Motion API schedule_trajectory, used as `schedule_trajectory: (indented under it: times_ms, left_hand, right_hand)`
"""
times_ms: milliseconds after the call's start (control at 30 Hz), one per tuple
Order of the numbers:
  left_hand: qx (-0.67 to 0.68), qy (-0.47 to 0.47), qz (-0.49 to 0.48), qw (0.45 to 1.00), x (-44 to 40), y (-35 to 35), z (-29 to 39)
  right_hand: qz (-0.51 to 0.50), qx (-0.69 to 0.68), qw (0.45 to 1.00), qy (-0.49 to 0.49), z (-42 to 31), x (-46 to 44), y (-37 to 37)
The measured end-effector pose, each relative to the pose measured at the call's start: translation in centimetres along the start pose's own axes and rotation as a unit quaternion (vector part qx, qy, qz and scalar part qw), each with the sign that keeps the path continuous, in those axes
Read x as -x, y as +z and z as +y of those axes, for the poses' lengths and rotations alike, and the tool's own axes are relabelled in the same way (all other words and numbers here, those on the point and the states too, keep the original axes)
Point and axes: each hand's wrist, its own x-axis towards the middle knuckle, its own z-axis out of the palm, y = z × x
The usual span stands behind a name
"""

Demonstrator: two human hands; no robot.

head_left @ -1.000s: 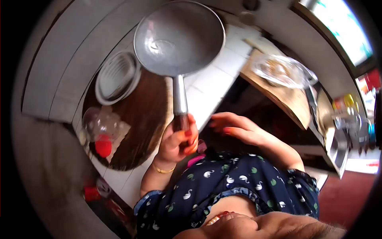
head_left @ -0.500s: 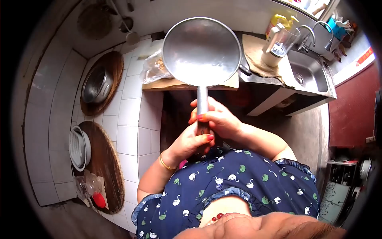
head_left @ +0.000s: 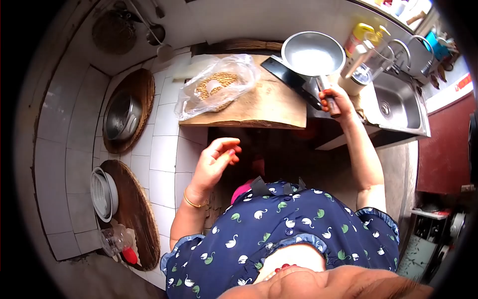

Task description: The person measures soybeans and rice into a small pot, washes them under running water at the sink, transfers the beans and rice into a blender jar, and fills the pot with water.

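At the right of the counter, my right hand [head_left: 338,102] is wrapped round the dark grip of a silver metal pan [head_left: 311,57]. The pan is held up near the blender, its round bowl above a flat black item [head_left: 289,77]; whether it touches anything beneath is unclear. My left hand [head_left: 216,162] is in front of the counter by my body, its fingers loosely curled and slightly apart, with nothing in it. Nearest to it is a wooden board [head_left: 276,107], on which a clear plastic bag [head_left: 239,67] of yellowish beans or kernels lies.
Right of the pan stand a blender [head_left: 354,82], a yellow bottle [head_left: 358,37] and a sink [head_left: 398,99] with a faucet. On the left tiled ledge are a metal basin [head_left: 122,117], white baskets [head_left: 103,194] and round wooden boards [head_left: 132,214]. Ladles [head_left: 155,34] hang behind.
The pan has moved from in front of me to the right, carried by my right hand. My left hand has let go of its handle and moved left. The bag and board are now uncovered.
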Motion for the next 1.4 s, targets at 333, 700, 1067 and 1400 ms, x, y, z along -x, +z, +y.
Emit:
schedule_trajectory:
  times_ms: [333, 700, 1067, 1400]
  left_hand:
    - [-0.417, 0.172, 0.263, 0.853, -11.3, -13.4, 1.0]
    - [-0.227, -0.123, 0.222, 0.940, -14.9, -18.6, -6.4]
    - [-0.364, -0.212, 0.162, 0.892, -13.7, -21.1, -7.8]
    - [0.422, -0.018, 0.123, 0.898, -13.7, -17.4, -0.4]
  right_hand:
    - [0.140, 0.015, 0.990, 0.031, 0.2, -3.7, -5.1]
    - [0.085, 0.588, 0.796, -0.116, -5.2, -1.8, 11.9]
    - [-0.235, 0.738, 0.574, -0.265, 6.9, -15.7, 26.9]
    - [-0.222, 0.541, 0.809, -0.065, 5.6, -16.6, 24.1]
